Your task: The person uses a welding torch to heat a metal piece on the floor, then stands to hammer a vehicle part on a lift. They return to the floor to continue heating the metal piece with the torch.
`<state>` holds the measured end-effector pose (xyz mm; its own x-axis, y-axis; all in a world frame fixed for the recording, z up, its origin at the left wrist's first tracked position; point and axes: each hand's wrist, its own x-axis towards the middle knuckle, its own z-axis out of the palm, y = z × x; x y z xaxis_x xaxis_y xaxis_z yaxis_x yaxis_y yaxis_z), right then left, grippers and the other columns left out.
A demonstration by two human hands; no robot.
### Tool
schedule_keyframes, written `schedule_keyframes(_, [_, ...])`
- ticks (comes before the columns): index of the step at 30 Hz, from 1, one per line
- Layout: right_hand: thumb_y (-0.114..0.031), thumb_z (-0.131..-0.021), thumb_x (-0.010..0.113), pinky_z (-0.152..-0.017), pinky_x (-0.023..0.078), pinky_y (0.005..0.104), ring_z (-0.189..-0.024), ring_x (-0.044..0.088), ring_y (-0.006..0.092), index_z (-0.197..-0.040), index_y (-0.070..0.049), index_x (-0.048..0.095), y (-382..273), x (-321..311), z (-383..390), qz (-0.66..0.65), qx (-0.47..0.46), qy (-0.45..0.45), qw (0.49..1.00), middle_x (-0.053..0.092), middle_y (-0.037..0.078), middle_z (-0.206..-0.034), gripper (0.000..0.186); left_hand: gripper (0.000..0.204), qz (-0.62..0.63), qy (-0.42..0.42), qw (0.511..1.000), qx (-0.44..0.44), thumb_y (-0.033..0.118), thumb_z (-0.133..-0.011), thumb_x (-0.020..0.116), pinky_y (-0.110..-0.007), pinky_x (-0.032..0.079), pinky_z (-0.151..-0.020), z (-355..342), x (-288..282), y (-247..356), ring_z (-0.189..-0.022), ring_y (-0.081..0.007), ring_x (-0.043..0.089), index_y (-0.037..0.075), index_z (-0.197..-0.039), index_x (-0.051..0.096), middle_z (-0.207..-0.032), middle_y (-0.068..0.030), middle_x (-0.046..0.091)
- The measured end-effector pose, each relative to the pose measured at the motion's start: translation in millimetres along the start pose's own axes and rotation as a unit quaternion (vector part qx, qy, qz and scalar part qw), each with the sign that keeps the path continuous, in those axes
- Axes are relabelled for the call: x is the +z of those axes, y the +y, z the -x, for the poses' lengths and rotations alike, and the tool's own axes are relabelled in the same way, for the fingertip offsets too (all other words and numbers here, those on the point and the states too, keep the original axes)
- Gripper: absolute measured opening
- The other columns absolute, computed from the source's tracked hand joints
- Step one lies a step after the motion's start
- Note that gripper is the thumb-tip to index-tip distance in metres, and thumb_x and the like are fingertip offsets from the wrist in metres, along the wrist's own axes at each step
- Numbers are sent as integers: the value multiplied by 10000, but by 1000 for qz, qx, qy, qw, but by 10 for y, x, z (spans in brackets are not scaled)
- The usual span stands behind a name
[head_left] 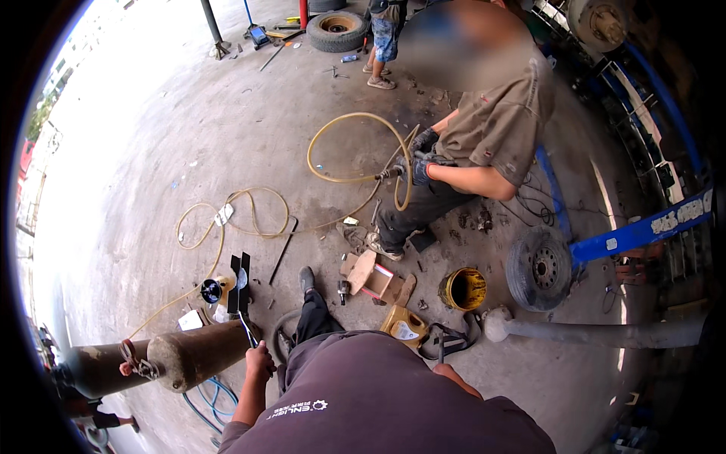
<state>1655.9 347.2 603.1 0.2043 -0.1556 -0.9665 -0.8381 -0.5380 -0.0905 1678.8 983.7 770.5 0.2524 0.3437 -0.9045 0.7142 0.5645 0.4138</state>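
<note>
Head camera, looking down over my dark purple shirt (378, 401) at a grey concrete floor (151, 250). My left hand (261, 361), left of centre near the bottom, is closed around a slim silver tool (248, 331). The tool sticks out of my fist, pointing forward and slightly left, beside the end of a rusty brown cylinder (204, 352) and toward an upright black angled piece (240, 284). My right hand (455, 377) is mostly hidden by my shirt; a narrow grey piece (441, 348) shows just ahead of it, but I cannot tell how my fingers are set. Near that hand lie a black strap (456, 337) and a yellow jug (403, 325). Farther forward, a co-worker (499, 125) in dark gloves (420, 171) handles a looped yellow hose (363, 115)
</note>
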Motion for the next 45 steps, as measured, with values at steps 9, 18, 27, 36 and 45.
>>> schedule_keyframes(9, [-109, -864, 671, -557, 474, 458, -654, 646, 292, -895, 17, 693, -2289, 466, 319, 3, -66, 33, 997, 654, 155, -760, 132, 401, -153, 27, 982, 108, 246, -1021, 578, -377, 318, -299, -751, 491, 2066, -331, -190, 382, 101, -673, 439, -481, -12, 378])
schedule_keyframes(18, [-147, -862, 682, -635, 493, 416, -696, 676, 273, -865, 10, 736, -3722, 321, 92, -69, -123, -4, 990, 698, 132, -769, 167, 361, -225, -17, 963, 146, 250, -1009, 599, -352, 327, -313, -1357, 1630, 4261, -344, -155, 393, 107, -700, 479, -507, 13, 418])
schedule_keyframes(27, [-165, -856, 688, -643, 500, 405, -691, 678, 265, -861, 15, 743, -6142, -1052, -876, -32, -105, 43, 993, 705, 130, -767, 188, 357, -313, -110, 937, 109, 286, -1021, 553, -338, 308, -318, -1225, 3927, 6132, -355, -143, 377, 141, -720, 427, -511, 19, 388])
schedule_keyframes(36, [-178, -850, 694, -630, 505, 404, -674, 673, 261, -865, 23, 740, -8165, -2307, -1043, -244, -85, 139, 956, 701, 135, -763, 206, 392, -345, -200, 912, 97, 274, -1017, 599, -314, 337, -356, -1568, 5542, 7258, -381, -127, 412, 124, -685, 452, -522, 14, 420])
schedule_keyframes(45, [-190, -845, 699, -618, 510, 403, -656, 668, 256, -868, 30, 736, -8535, -1726, -1073, -185, 24, 46, 981, 698, 140, -759, 225, 308, -467, -185, 850, 158, 178, -971, 622, -306, 330, -394, -2750, 6940, 8329, -443, -84, 432, 94, -698, 508, -547, 22, 472])
